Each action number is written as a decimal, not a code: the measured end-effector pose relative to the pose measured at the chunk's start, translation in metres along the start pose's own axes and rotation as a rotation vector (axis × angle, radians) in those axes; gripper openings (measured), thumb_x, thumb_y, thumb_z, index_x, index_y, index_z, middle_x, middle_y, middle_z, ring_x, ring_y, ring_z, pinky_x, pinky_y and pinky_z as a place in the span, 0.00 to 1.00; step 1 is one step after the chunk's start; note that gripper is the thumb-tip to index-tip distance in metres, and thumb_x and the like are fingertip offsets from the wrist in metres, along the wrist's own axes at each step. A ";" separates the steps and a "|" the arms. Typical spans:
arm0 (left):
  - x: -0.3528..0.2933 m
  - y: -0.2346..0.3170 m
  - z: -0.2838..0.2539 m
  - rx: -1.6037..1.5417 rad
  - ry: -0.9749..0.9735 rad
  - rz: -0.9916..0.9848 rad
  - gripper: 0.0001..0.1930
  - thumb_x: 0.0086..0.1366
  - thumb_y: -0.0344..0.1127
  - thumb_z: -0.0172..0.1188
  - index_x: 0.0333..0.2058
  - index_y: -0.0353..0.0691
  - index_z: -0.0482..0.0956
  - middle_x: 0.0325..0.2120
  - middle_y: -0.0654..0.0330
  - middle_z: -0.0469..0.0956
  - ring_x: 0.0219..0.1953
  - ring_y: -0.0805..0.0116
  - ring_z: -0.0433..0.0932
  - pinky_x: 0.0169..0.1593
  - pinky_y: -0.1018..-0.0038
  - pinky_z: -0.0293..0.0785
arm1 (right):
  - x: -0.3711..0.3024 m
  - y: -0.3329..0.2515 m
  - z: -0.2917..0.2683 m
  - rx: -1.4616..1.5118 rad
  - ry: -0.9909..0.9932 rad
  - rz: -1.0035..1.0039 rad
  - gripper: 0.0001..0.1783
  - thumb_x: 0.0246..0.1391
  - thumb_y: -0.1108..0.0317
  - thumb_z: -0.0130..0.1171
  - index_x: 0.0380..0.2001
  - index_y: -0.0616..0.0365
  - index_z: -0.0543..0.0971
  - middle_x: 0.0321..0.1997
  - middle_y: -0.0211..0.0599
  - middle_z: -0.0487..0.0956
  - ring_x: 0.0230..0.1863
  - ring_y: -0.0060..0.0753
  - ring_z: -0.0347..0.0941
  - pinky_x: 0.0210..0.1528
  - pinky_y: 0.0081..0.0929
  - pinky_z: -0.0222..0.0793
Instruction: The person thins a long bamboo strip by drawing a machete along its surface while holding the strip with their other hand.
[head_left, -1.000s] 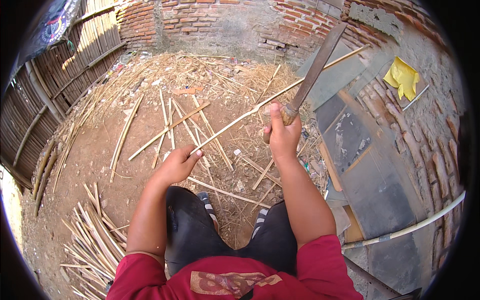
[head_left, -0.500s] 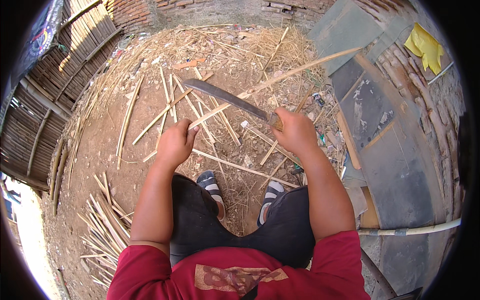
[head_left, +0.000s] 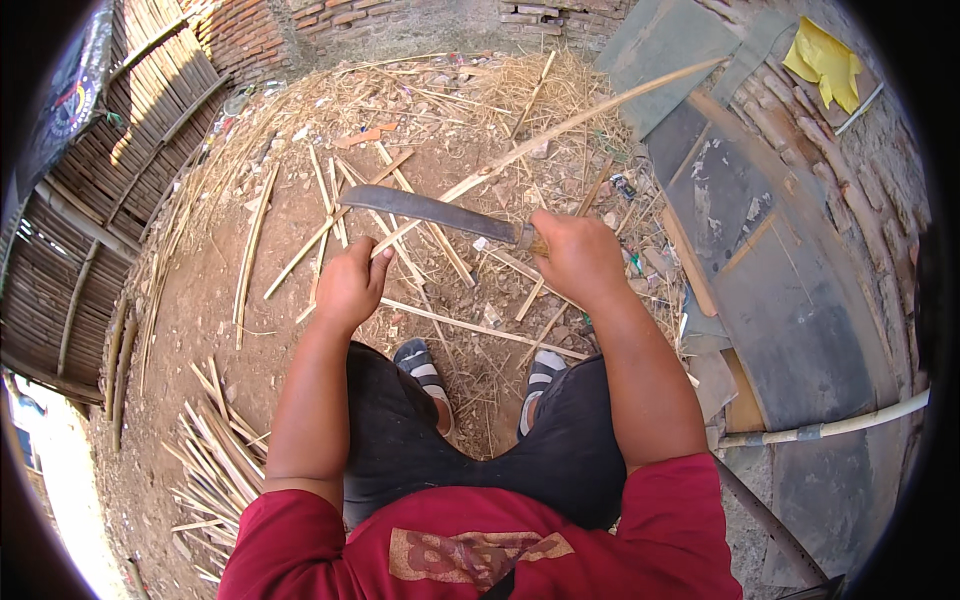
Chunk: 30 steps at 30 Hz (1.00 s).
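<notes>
My left hand is closed round the near end of a long pale bamboo strip, which slants up and away to the right. In my right hand is the handle of a machete, its dark, broad blade pointing left. The blade lies across the strip a short way beyond my left hand; whether its edge touches the wood I cannot tell. Below both hands, more split strips lie crossed on the dirt ground.
A heap of thin strips lies at the lower left beside my leg. Dark boards and a pale pipe are on the right, with a yellow sheet beyond. A bamboo wall stands left, a brick wall behind.
The machete blade has shifted left and down along the strip toward my left hand, with a flatter tilt. The strip's far end has risen a little. Both hands keep their hold.
</notes>
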<state>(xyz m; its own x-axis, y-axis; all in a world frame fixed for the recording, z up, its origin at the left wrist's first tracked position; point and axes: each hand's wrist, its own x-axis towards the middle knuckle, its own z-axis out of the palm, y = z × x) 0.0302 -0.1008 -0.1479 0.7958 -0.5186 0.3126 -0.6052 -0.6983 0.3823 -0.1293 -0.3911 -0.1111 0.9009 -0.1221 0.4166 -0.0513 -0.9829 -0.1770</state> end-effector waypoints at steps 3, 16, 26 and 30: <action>0.001 -0.002 -0.003 0.119 0.062 0.017 0.20 0.74 0.54 0.55 0.40 0.40 0.77 0.32 0.41 0.82 0.34 0.36 0.81 0.38 0.46 0.75 | 0.007 0.025 -0.001 0.039 0.102 0.234 0.15 0.50 0.65 0.69 0.41 0.52 0.78 0.31 0.45 0.83 0.37 0.56 0.82 0.38 0.52 0.76; 0.004 -0.008 0.000 0.130 0.030 0.049 0.19 0.75 0.52 0.54 0.38 0.41 0.77 0.33 0.44 0.82 0.35 0.37 0.81 0.37 0.46 0.74 | 0.014 0.020 0.016 0.023 0.067 0.070 0.14 0.50 0.64 0.69 0.38 0.54 0.78 0.28 0.45 0.81 0.35 0.58 0.81 0.36 0.53 0.75; 0.003 -0.015 0.004 0.116 -0.052 0.045 0.18 0.75 0.51 0.54 0.42 0.41 0.79 0.33 0.42 0.81 0.35 0.35 0.80 0.38 0.46 0.74 | 0.012 0.016 0.011 0.054 0.039 0.095 0.12 0.50 0.66 0.68 0.34 0.54 0.75 0.27 0.44 0.81 0.34 0.58 0.81 0.36 0.53 0.75; 0.001 -0.014 -0.004 0.067 -0.095 0.034 0.18 0.75 0.52 0.53 0.42 0.41 0.79 0.32 0.41 0.81 0.36 0.36 0.80 0.39 0.46 0.74 | 0.017 0.002 0.018 0.062 0.015 -0.016 0.11 0.49 0.67 0.68 0.35 0.53 0.77 0.29 0.43 0.82 0.35 0.56 0.81 0.37 0.51 0.75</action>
<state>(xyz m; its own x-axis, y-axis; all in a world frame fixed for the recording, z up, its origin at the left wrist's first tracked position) 0.0390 -0.0899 -0.1497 0.7750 -0.5850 0.2390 -0.6318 -0.7093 0.3125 -0.1059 -0.3923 -0.1204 0.8948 -0.1089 0.4329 -0.0097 -0.9743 -0.2250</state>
